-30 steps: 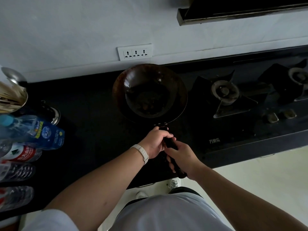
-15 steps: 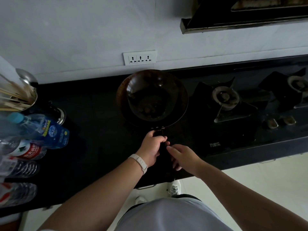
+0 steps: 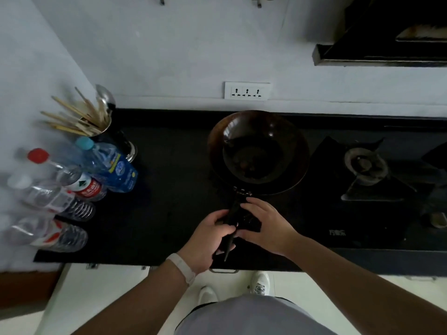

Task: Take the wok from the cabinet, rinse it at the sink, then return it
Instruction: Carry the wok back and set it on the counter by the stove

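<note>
Sitting on the black counter (image 3: 169, 165) just left of the stove burner (image 3: 365, 165) is the wok (image 3: 257, 151); its handle points toward the person. Left hand (image 3: 208, 240) is closed around the handle; right hand (image 3: 268, 226) rests on it, fingers loose.

White wall (image 3: 169, 56) with a triple socket plate (image 3: 247, 90) just above the black desk (image 3: 169, 180); dark range hood (image 3: 387, 44) top right over a gas hob (image 3: 367, 170). Pale floor (image 3: 101, 296) below, brown cabinet edge (image 3: 26, 288) lower left. Lighting dim, desk surface nearly featureless.
</note>
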Demonstrator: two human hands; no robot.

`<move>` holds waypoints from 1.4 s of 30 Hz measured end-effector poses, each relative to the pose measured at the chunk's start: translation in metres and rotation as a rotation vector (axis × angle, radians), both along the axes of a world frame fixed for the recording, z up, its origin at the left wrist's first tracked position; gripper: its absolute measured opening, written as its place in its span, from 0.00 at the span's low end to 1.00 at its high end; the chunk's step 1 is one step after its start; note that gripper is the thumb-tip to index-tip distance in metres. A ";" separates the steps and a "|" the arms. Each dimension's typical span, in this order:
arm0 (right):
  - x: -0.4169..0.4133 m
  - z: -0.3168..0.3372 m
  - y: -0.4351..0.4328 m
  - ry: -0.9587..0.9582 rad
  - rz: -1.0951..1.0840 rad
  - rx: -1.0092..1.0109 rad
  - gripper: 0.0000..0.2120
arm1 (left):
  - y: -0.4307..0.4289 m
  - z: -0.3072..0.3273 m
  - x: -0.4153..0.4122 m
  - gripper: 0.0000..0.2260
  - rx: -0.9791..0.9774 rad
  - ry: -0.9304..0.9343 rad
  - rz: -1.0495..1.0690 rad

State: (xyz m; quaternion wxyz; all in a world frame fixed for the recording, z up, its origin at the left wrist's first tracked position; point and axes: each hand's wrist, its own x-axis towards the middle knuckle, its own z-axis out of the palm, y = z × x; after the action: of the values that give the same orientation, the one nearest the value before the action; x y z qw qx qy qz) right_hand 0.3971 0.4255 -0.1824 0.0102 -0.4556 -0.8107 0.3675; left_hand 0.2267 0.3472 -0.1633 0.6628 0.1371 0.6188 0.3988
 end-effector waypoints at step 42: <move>-0.125 0.011 0.035 -0.300 0.225 0.262 0.33 | 0.039 -0.002 -0.166 0.14 0.090 0.348 0.265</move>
State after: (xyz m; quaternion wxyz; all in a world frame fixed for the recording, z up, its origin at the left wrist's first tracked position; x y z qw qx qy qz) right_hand 0.2722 0.4610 -0.1718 -0.0923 -0.4066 -0.8897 0.1862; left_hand 0.0609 0.3864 -0.1650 0.4811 0.1505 0.7179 0.4800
